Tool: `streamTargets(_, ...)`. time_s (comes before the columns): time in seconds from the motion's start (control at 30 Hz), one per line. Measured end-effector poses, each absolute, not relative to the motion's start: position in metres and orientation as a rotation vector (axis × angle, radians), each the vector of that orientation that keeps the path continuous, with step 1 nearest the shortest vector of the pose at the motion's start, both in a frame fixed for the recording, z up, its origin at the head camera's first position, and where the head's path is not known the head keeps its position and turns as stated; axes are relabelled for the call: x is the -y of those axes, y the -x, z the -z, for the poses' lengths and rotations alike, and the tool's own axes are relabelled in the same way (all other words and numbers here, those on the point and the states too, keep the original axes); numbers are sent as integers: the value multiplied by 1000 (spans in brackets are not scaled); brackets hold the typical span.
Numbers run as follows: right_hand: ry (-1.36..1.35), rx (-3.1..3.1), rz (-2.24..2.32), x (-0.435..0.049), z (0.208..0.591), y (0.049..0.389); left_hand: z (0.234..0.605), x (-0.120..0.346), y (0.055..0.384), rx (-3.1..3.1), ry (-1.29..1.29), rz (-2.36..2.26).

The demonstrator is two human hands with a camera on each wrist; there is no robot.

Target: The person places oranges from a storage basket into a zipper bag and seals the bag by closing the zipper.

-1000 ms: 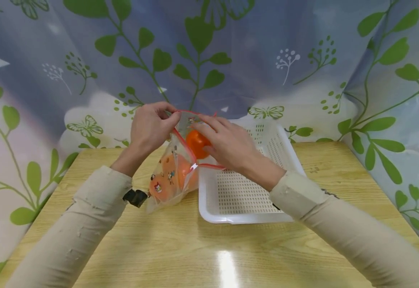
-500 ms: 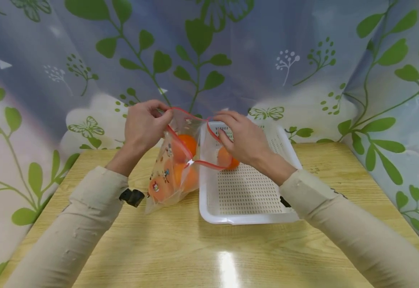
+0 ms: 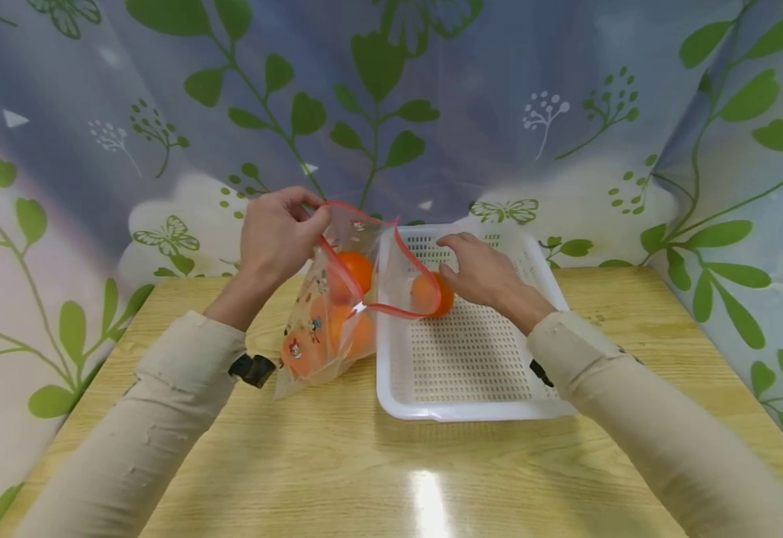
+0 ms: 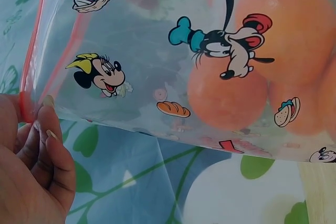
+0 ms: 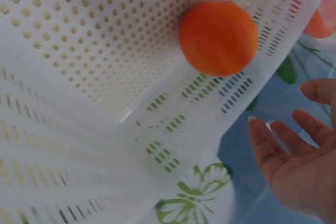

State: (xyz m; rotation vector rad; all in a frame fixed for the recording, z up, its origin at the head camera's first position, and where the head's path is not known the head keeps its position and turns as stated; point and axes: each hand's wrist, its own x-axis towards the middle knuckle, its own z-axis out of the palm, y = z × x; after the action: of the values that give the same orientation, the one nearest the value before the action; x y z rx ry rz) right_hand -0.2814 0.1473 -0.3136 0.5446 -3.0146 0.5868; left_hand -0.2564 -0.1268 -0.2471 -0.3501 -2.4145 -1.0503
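Observation:
My left hand [image 3: 280, 233] pinches the upper left corner of a clear zip bag [image 4: 142, 103] with a red zipper edge and cartoon prints. The bag leans beside the basket, its mouth apart, with several oranges [image 3: 353, 275] inside. A white perforated plastic basket [image 3: 401, 409] stands to its right. One orange [image 5: 218, 38] lies in the basket, partly behind the bag's red rim in the head view. Just right of that orange, my right hand [image 3: 482, 269] hovers over the basket, fingers relaxed and holding nothing.
Everything stands on a light wooden table [image 3: 284, 463]. A curtain [image 3: 459, 134] printed with leaves and butterflies hangs behind and at both sides. The bag's red rim overhangs the basket's left wall.
The right hand, at first in the bag's mouth with an orange, has drawn back right, off the rim and over the basket. That orange now rests in the bag. The left hand keeps its pinch.

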Motion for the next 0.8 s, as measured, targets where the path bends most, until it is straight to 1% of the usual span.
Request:
streamTargets(0.33,-619,3233,-556,-145,341,303,251,121,255,2451,366,1080)
streamTargets(0.53,-786,3197,-642,-137,353,314,255,116,254,2438,399,1081)
streamTargets(0.63,-841,3143,-621,-132,358,316,257,114,254,2437,440,1101)
streamTargets(0.8,-834,3140,-596,-128,359,314,257,112,253,2452,477,1080)
